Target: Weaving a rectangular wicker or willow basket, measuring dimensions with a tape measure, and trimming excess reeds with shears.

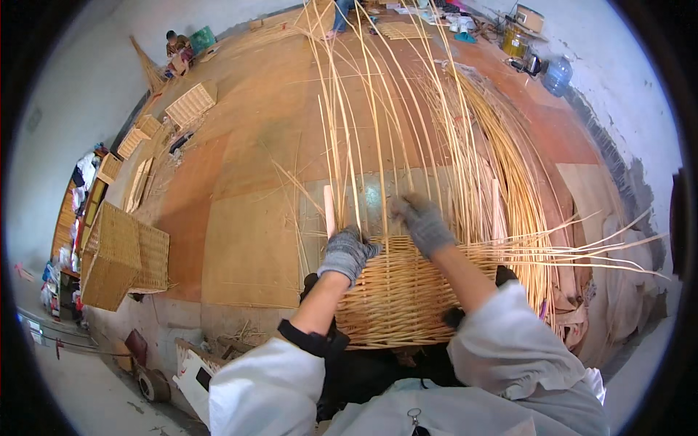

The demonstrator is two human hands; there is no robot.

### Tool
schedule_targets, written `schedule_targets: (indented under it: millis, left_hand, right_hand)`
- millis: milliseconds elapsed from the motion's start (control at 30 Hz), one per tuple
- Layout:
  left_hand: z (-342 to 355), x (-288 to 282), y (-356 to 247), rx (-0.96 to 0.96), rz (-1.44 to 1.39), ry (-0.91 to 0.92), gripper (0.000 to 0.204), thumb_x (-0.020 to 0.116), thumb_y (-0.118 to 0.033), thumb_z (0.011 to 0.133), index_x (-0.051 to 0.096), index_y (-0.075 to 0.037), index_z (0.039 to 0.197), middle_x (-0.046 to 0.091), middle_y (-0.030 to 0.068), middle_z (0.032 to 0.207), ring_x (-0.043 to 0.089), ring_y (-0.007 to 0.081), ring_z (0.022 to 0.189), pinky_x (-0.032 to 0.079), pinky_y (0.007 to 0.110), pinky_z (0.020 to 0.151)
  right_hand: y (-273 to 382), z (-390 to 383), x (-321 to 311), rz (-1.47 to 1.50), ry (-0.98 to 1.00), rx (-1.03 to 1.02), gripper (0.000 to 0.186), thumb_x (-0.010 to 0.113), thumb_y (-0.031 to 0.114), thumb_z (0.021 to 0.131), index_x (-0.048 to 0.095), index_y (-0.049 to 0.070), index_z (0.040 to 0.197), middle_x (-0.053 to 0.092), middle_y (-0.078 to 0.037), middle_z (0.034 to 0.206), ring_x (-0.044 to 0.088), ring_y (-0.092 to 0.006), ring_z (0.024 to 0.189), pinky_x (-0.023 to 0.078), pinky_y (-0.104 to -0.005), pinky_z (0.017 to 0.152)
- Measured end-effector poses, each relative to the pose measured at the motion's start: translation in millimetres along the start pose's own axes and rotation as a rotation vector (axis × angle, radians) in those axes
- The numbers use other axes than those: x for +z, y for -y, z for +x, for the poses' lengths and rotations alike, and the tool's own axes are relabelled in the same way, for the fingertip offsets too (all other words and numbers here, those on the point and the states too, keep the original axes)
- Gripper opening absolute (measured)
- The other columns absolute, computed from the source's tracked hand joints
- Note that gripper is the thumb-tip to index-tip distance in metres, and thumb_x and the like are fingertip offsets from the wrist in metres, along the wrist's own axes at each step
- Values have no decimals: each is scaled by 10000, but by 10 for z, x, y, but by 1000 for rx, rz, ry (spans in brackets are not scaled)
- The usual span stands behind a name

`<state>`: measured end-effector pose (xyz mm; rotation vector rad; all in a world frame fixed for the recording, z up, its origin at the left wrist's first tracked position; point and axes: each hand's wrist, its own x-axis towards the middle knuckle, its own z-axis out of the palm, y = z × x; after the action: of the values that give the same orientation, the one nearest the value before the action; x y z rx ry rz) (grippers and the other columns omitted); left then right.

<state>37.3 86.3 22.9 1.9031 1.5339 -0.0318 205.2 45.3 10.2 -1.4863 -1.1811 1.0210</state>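
A partly woven wicker panel [396, 298] lies in front of me, with long pale rods [356, 145] rising from its far edge and others [596, 258] sticking out to the right. My gloved left hand [349, 254] is closed on the panel's upper left edge, around the rods' bases, just below a pale wooden stick [329, 207]. My gloved right hand [425, 225] is raised above the middle of that edge, among the upright rods. Its fingers are curled and slightly blurred, and what they hold is unclear. A second wooden stick [496, 207] stands at the panel's right.
A long bundle of rods [502, 152] lies along the right. Finished baskets [109, 269] [190, 103] sit along the left. A person [177, 51] sits at the far left, another person's legs [340, 14] show at the back. A water jug [558, 76] stands by the right wall.
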Motion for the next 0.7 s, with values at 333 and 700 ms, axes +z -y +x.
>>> schedule_targets:
  millis: [333,700]
  left_hand:
    - [5,99,132,14,-82,28,603,698,-462,733,595,24,1074,625,231,1051,603,335,1006,461,372,895]
    - [-220,48,-331,-126,-84,-245,767,642,-580,730,528,-12,1232,582,227,1158,555,327,1090,408,369,952]
  right_hand:
    - [-28,-32,-152,415,-179,34,309,547,126,887,477,44,1177,588,-105,898,609,-186,762,538,-319,684]
    - [-86,-888,-568,677,-119,30,174,560,132,894,575,42,1042,624,-95,848,628,-165,782,511,-263,439]
